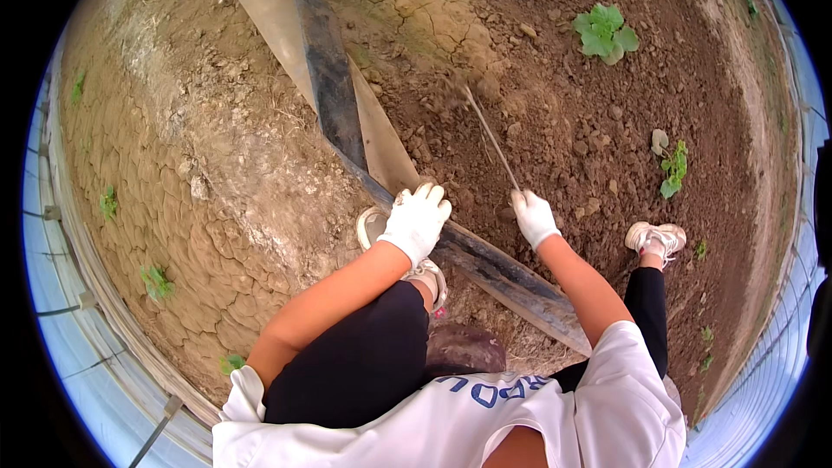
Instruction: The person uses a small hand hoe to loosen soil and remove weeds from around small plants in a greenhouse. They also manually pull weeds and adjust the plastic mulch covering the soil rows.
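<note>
My right hand (534, 216), in a white work glove, grips the end of a thin rod-like hand tool (492, 136). Its far tip meets loose brown soil (552, 114), where the ground is blurred and the tool's head is hidden. My left hand (416, 220), also gloved, curls its fingers over a long flat strip of plastic sheeting or hose (335, 71), dark on one face and tan on the other. The strip is folded and bunched at that hand. It runs from the top of the view down past my legs.
A leafy seedling (604, 34) grows at upper right, with a smaller plant (674, 169) below it near my right shoe (656, 238). Cracked dry soil (195, 286) with sparse weeds lies to the left. Translucent greenhouse film (71, 331) borders both sides.
</note>
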A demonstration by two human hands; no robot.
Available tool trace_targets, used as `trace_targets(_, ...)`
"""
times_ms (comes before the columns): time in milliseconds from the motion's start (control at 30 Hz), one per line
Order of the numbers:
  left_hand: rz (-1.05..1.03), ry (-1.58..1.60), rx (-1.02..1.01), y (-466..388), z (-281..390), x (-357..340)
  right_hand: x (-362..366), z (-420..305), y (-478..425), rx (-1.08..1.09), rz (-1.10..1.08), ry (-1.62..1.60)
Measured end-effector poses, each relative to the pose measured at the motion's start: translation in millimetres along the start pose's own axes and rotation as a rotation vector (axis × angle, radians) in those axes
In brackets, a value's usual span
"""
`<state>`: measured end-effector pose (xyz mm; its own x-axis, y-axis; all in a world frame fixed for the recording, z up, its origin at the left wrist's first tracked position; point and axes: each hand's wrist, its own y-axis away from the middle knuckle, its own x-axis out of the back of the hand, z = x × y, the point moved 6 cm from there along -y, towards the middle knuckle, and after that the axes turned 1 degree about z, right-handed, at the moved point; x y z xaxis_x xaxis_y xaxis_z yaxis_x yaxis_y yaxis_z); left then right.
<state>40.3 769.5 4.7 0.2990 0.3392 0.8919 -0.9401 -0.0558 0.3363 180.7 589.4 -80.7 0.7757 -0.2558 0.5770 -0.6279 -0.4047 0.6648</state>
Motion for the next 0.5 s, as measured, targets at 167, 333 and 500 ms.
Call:
trace_targets(167, 0.006, 0.037, 0.009, 2, -4, -17, 7, -150, -90, 0.150, 0.124, -0.171)
trace_targets(333, 0.002, 0.040, -0.001, -1, -5, -8, -8, -59, -85, 0.140, 0.104, 0.163)
trace_targets(500, 0.013, 0.033, -0.022, 7, -6, -14, 32, 49, -10, -0.129, 0.029, 0.135)
